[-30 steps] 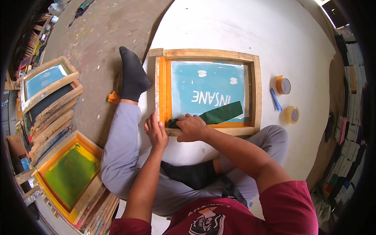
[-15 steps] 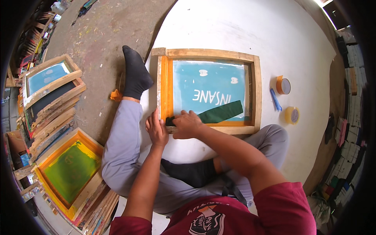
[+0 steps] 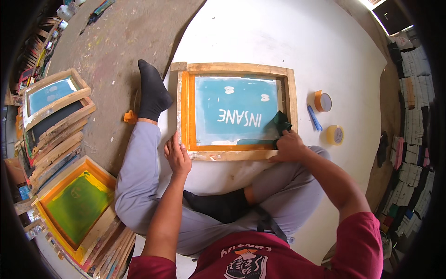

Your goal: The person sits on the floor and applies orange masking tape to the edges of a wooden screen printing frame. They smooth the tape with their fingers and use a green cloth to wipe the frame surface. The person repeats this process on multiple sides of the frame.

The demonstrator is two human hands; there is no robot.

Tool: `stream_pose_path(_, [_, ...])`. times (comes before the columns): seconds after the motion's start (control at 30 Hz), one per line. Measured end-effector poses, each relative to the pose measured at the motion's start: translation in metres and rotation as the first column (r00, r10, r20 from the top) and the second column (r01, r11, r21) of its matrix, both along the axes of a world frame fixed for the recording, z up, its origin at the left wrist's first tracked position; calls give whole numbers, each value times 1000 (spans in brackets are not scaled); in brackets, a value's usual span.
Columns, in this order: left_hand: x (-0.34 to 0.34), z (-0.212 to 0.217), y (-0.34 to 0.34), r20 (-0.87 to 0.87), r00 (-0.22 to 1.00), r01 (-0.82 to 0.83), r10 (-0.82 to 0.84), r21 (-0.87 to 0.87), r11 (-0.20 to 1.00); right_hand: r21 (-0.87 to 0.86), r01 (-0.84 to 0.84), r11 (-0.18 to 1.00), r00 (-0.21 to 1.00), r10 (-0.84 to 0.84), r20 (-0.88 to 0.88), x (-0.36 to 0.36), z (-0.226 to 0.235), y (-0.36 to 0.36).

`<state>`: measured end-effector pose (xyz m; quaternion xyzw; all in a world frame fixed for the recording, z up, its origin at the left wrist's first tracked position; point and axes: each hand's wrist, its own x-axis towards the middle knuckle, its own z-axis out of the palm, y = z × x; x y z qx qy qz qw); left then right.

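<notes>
A wooden screen-printing frame [image 3: 223,156] lies flat in front of me. Its teal mesh [image 3: 209,93] carries white lettering, upside down from my side, and two small white shapes. Orange tape [image 3: 188,111] lines the frame's left and near inner edges. At the near right corner my right hand [image 3: 289,145] is closed on a dark green strip [image 3: 281,122], whose bunched, folded part rises beyond the fingers. I cannot tell whether it is tape or cloth. My left hand [image 3: 178,157] rests against the near left corner, fingers stretched out and holding nothing.
Right of the frame lie an orange tape roll [image 3: 323,101], a blue cutter-like tool [image 3: 314,118] and a clear yellowish tape roll [image 3: 335,135]. On the left stand stacked wooden screens [image 3: 60,121] and a yellow-green screen [image 3: 79,204]. My legs flank the white board [image 3: 241,32].
My right hand has moved right along the near edge to the right corner, and the green strip, earlier stretched out, is now bunched there. My left hand stays at its corner.
</notes>
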<state>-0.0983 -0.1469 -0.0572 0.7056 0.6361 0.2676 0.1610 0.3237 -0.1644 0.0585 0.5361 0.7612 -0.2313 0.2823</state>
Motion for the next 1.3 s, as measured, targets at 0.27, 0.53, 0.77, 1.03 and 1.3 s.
stream_pose_path(0.27, [1, 2, 0, -26, 999, -31, 31, -12, 999, -14, 36, 999, 949, -38, -312, -144, -19, 30])
stream_pose_path(0.53, [-5, -5, 0, -46, 999, -8, 8, 4, 1000, -63, 149, 987, 923, -162, -350, -163, -20, 22])
stream_pose_path(0.77, [-5, -8, -3, -34, 999, -20, 20, 1, 1000, -20, 47, 999, 994, -45, 102, -33, 19, -6])
stream_pose_path(1.03, [2, 3, -1, -58, 998, -29, 28, -16, 999, 34, 331, 943, 912, -310, -268, -22, -51, -3])
stream_pose_path(1.3, [-12, -1, 2, 107, 992, -72, 75, -32, 997, -10, 682, 732, 385, -371, -845, -80, 12, 60])
